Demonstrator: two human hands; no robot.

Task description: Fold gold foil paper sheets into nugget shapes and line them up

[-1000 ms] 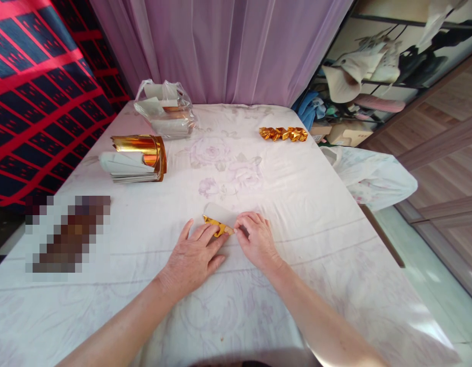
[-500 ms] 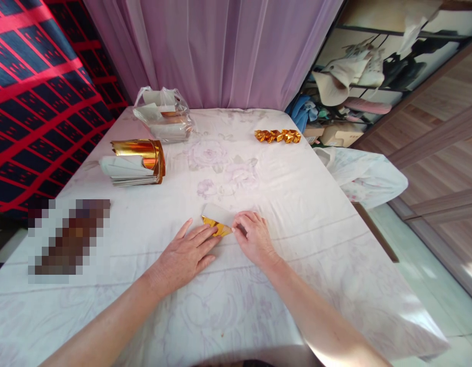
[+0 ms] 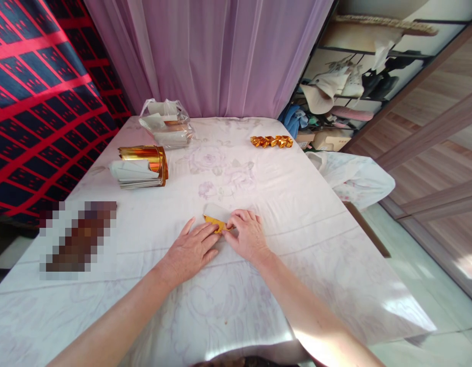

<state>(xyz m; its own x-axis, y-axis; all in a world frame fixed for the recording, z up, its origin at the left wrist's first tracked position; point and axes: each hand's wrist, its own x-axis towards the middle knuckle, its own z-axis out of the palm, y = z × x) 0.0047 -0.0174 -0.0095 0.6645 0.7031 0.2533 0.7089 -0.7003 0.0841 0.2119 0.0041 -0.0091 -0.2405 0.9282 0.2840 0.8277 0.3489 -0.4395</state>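
right grip [image 3: 248, 235] slid inward | pinched on gold foil [image 3: 213, 220] | left grip [image 3: 193, 248] spread flat

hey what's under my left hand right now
Your left hand lies over the floral tablecloth, with folded gold paper under its fingertips. The stretch of paper beneath the fingers is covered, so I can't see it.

The left hand [image 3: 193, 248] lies palm down, fingers stretched toward the right hand [image 3: 248, 234], its little finger splayed to the outer side. Just beside those fingertips, the right hand curls, thumb and forefinger close together. Behind the hands, the bare left forearm [image 3: 121, 309] and right forearm [image 3: 303, 300] slant back and outward.
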